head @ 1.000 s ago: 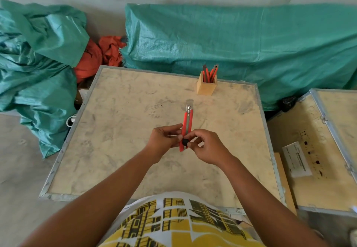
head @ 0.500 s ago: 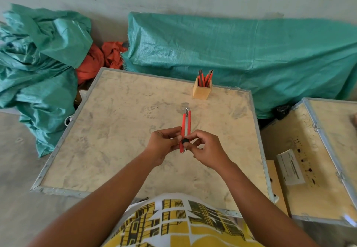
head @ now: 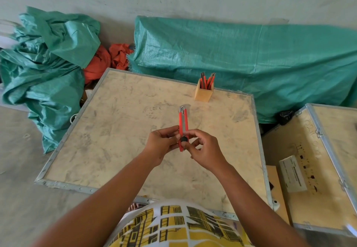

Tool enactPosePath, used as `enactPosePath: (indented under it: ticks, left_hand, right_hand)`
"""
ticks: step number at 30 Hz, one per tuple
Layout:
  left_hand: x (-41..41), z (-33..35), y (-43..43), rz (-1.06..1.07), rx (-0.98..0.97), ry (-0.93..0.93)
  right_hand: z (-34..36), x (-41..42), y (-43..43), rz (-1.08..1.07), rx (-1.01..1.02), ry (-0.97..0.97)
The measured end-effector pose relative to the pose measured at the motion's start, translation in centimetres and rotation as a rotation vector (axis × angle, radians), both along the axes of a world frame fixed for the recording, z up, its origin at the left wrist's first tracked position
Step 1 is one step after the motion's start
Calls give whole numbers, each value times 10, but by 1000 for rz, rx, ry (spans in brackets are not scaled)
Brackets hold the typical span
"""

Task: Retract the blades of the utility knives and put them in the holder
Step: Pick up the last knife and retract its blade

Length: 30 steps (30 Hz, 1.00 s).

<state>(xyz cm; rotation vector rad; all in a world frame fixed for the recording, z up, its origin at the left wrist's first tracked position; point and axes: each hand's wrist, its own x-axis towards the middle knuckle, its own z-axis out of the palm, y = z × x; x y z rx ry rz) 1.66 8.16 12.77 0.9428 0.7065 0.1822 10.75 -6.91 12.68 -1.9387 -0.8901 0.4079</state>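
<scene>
Several red knives (head: 206,81) already stand in the wooden holder (head: 203,94) at the desk's (head: 119,134) far edge. Nearer than the holder, the left hand (head: 163,146) and right hand (head: 204,151) both grip one last utility knife (head: 183,126); its blade looks retracted, so only placing it remains.

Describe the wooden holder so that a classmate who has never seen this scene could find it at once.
Start at the large pale board table with the metal edge. Follow it to its far edge, in front of the long green tarp. The holder is the small square wooden box standing there alone, with red utility knives sticking up out of it.
</scene>
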Motion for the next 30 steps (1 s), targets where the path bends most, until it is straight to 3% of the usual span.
enactPosePath:
  ticks: [8,15,30]
  left_hand:
    - [8,0,10,-17,15,22]
    - [32,3,23,-127,97,8]
    - [183,28,62,-383,504,-34]
  right_hand:
    - [0,3,10,-116,19,16]
    - [2,30,17,-204,112,231]
    - [13,189,59,-295,198,326]
